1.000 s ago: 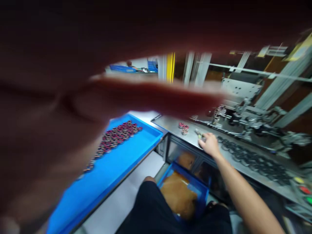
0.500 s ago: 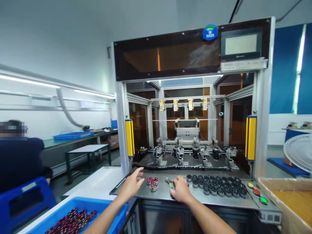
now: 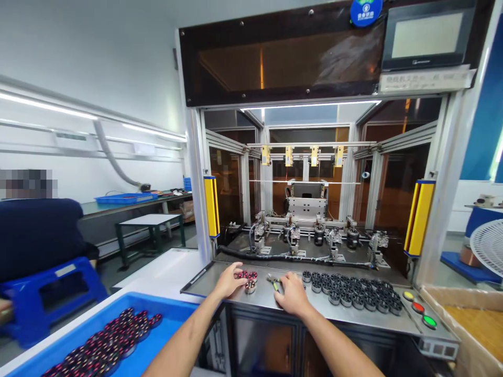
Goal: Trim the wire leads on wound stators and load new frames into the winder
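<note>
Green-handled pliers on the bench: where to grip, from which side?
Probably the green handles, from the near right. They run toward the right hand, while the metal tip points away and leftward.

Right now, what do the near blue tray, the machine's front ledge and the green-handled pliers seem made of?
Near blue tray: probably plastic, smooth, evenly coloured.
Front ledge: likely bare metal, grey with soft reflections.
Pliers: tips look metallic, being grey; handles perhaps plastic or rubber, bright green.

You're in a factory workshop: a metal-framed machine (image 3: 307,206) faces you, push buttons (image 3: 417,308) at the bench's (image 3: 265,299) right edge.
</note>
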### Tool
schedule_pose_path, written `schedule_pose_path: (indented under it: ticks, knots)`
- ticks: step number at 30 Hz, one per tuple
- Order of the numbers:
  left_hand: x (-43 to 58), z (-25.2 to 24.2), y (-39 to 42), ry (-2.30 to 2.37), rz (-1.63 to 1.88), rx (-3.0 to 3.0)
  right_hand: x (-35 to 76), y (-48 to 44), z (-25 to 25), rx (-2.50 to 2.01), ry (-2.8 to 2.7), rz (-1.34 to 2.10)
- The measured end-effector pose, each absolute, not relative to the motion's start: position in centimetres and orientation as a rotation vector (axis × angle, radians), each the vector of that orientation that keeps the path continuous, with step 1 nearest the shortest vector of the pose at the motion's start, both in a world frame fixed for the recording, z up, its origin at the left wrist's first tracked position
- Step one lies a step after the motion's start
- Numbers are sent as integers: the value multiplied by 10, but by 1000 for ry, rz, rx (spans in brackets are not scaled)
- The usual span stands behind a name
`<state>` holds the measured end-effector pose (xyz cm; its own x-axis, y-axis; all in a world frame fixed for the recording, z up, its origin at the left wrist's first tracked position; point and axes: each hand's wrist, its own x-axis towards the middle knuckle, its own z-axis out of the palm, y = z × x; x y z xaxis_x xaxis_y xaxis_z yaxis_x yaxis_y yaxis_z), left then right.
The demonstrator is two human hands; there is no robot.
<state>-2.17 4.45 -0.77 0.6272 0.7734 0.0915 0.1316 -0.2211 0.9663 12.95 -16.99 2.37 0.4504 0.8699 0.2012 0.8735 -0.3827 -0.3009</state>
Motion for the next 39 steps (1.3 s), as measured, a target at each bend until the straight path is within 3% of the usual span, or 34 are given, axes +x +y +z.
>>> schedule_pose_path:
  ticks: [6,13,15,19,24,28,33,39]
  knots:
    - [-61,20,15,744,900,1567,132,-170,24,-2290,-1478,20]
    - [-138,52,-123,491,1119,1372,106,-191,57,-1974,-1456,42]
    - [-153,55,-160,429,1227,1461,81,-217,71,-1847,-1430,163]
    - [-166,53,-202,252,1341,1653,28,-279,99,-1495,-1244,752]
    - [-159,50,-221,114,1277,1702,-13,-316,119,-1425,-1137,936]
    - [-155,57,-231,103,1224,1562,-1,-325,116,-1247,-933,1181]
    - [-156,61,-237,69,1129,1468,34,-342,91,-968,-1128,1498]
    - [-147,51,-237,75,1328,1607,-14,-348,65,-1057,-729,1433]
